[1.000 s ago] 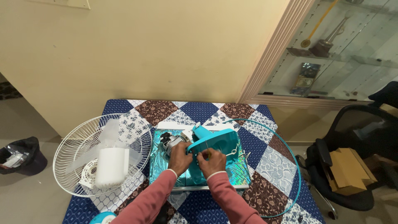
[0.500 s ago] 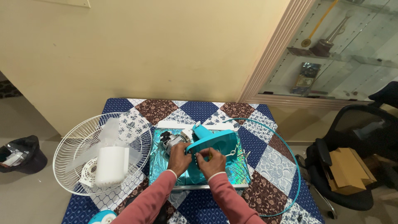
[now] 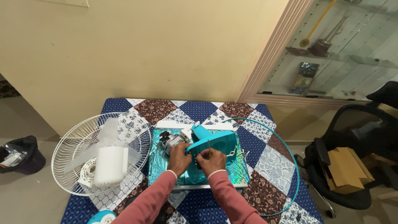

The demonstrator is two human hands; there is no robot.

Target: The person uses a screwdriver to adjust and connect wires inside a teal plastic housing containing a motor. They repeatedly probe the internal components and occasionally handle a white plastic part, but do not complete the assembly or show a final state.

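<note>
A teal fan body [image 3: 213, 143] with its grey motor [image 3: 169, 141] exposed lies on a shiny teal tray [image 3: 238, 170] on a patchwork-covered table [image 3: 199, 110]. My left hand [image 3: 179, 159] grips the fan body's lower left edge beside the motor. My right hand [image 3: 210, 161] holds a thin screwdriver [image 3: 209, 147] upright, its tip against the teal housing. Both sleeves are pink.
A white wire fan guard [image 3: 78, 143] with a translucent blade and a white cylinder [image 3: 111, 165] in it hangs over the table's left edge. A teal guard ring [image 3: 290, 166] lies at the right. A black office chair [image 3: 352, 166] holds a cardboard box; a dark bin [image 3: 20, 155] stands at the left.
Both hands stay on the teal fan body with only slight shifts. Nothing else on the table has moved.
</note>
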